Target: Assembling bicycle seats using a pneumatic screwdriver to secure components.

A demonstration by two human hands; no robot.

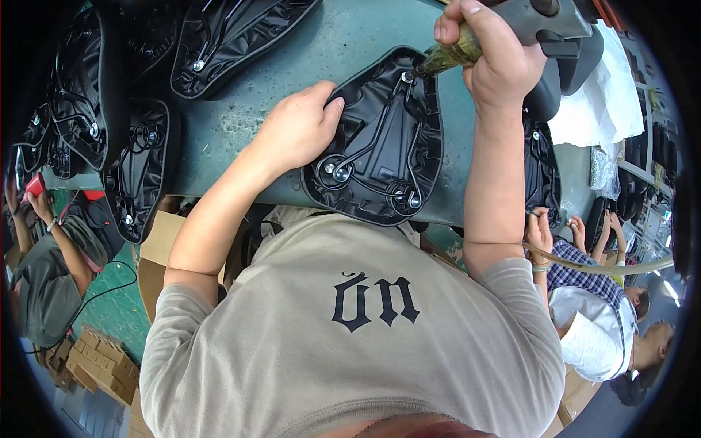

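A black bicycle saddle (383, 139) lies upside down at the near edge of the bench, its rails, coil springs and folded cover facing up. My left hand (296, 131) is closed on the saddle's left edge, thumb on the rim. My right hand (504, 66) wraps round a power screwdriver (454, 52) whose front end is bound in yellowish-green tape. The driver slants down to the left, and its tip meets a bolt (407, 76) at the saddle's narrow far end. My hand partly hides the tool's body.
More upturned saddles (241, 44) lie on the green bench (226, 139), several heaped at the left. White sheeting (602, 95) lies at right. Co-workers sit on both sides, one in a checked top (577, 266). A hose (621, 267) runs at right. Cartons (102, 358) stand low left.
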